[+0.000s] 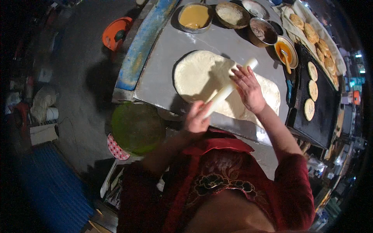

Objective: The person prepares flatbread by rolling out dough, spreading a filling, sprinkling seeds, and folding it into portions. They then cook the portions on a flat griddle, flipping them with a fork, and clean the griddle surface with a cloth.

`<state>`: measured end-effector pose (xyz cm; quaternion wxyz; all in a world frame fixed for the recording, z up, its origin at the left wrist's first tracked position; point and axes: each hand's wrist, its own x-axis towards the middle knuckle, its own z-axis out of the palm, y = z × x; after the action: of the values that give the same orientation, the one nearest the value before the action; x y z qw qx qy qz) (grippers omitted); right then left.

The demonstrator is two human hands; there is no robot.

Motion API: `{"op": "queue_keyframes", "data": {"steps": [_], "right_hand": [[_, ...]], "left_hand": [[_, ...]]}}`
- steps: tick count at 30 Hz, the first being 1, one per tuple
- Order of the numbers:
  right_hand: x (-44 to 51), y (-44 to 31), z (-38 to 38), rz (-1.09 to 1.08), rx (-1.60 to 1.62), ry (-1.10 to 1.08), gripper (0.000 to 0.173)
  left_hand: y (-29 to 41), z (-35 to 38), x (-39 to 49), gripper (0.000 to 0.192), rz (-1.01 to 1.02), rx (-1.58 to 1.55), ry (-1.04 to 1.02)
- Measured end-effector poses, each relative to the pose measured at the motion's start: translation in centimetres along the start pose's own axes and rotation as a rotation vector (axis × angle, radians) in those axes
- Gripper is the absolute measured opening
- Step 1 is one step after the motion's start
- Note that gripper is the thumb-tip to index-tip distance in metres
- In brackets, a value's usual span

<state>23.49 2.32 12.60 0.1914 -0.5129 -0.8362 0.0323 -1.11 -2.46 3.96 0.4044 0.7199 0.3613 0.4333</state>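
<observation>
A wide sheet of pale dough lies flat on the grey worktop before me, its left end rounded. Slantwise across it runs a pale rolling pin. My left hand has its fingers bent around the pin's near end, by the worktop's front edge. Over the pin's far part lies my right hand, palm down with the fingers stretched out; the pin's tip shows beyond it. My right hand and forearm hide part of the dough, and shadows fall across it.
Along the back stand a pan of yellowish liquid, a bowl of pale powder, another metal bowl and a bowl of orange liquid with a brush. Right, flat breads lie on a black griddle. A green round lid is at front left.
</observation>
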Motion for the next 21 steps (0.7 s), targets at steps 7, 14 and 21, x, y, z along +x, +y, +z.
{"op": "queue_keyframes", "data": {"steps": [7, 14, 21], "right_hand": [[9.4, -1.8, 10.2, -0.03, -0.176, -0.164, 0.079], [17.9, -5.6, 11.7, 0.003, 0.153, -0.099, 0.065], [13.4, -4.1, 10.9, -0.011, -0.125, -0.138, 0.062]], "left_hand": [[-4.4, 0.8, -0.7, 0.047, -0.16, 0.245, 0.17], [-4.0, -4.7, 2.2, 0.048, 0.033, 0.573, 0.225], [-4.4, -5.7, 2.4, 0.055, 0.027, 0.418, 0.184]]}}
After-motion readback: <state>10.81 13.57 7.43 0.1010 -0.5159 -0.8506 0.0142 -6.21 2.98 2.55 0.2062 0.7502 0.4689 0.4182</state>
